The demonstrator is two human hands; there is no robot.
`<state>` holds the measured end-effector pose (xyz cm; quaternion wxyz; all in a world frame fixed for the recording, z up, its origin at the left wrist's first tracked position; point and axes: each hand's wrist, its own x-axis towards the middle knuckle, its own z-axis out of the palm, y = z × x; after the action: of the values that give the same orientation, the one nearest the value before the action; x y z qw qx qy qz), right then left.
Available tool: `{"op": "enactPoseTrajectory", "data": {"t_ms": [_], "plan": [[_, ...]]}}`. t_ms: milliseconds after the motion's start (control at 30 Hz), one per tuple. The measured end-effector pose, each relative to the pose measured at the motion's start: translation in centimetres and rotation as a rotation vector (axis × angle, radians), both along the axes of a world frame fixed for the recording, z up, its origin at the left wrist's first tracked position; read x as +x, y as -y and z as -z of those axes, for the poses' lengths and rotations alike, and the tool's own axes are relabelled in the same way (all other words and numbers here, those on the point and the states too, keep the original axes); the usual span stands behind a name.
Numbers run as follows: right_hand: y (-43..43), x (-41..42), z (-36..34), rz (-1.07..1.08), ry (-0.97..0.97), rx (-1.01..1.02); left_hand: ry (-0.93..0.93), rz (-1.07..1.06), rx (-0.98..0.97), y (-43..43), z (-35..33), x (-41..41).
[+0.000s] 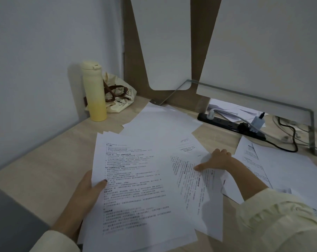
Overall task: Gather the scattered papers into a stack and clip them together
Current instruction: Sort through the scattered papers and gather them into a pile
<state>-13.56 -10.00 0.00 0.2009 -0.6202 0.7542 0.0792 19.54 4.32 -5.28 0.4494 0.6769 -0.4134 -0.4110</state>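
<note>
Several printed white sheets lie scattered over the wooden desk. My left hand grips the left edge of a stack of papers, thumb on top and fingers underneath. To its right a skewed printed sheet lies partly over that stack, and my right hand presses flat on it with fingers spread. More blank sheets fan out toward the back, and further printed sheets lie at the right. No clip is in view.
A yellow bottle and a cream cloth bag stand in the back left corner by the wall. A black power strip with plugs and cables sits at the back right under a glass shelf. A grey object fills the lower left.
</note>
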Motion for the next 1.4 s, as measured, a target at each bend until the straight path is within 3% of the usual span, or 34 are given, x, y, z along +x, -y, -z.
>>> {"op": "enactPoseTrajectory", "data": {"t_ms": [200, 400, 633, 767, 933, 1067, 1200, 1400], "plan": [[-0.6, 0.0, 0.0, 0.005, 0.256, -0.018, 0.0, -0.023, -0.014, 0.0, 0.0, -0.5], [-2.7, -1.3, -1.5, 0.119, 0.476, -0.411, -0.006, -0.012, -0.013, 0.0, -0.2, -0.9], [-6.5, -5.1, -5.3, 0.252, 0.492, -0.876, -0.103, 0.014, -0.033, -0.4, -0.6, -3.1], [-9.2, -6.8, -8.2, 0.305, 0.507, -1.114, -0.178, 0.143, -0.078, -0.8, -1.7, -5.2], [-11.4, -8.4, -11.1, 0.4, 0.66, -1.298, -0.119, 0.127, -0.182, -0.8, -2.7, -6.6], [-12.6, -9.0, -12.0, 0.52, 0.952, -1.301, -0.095, 0.116, -0.146, -0.9, -2.8, -6.7], [-13.3, -7.9, -10.4, 0.589, 1.255, -1.091, -0.15, 0.15, -0.057, -1.2, -2.6, -6.6], [-14.2, -4.0, -5.4, 0.559, 1.365, -0.836, -0.464, 0.098, -0.035, -1.9, -3.8, -7.7]]}}
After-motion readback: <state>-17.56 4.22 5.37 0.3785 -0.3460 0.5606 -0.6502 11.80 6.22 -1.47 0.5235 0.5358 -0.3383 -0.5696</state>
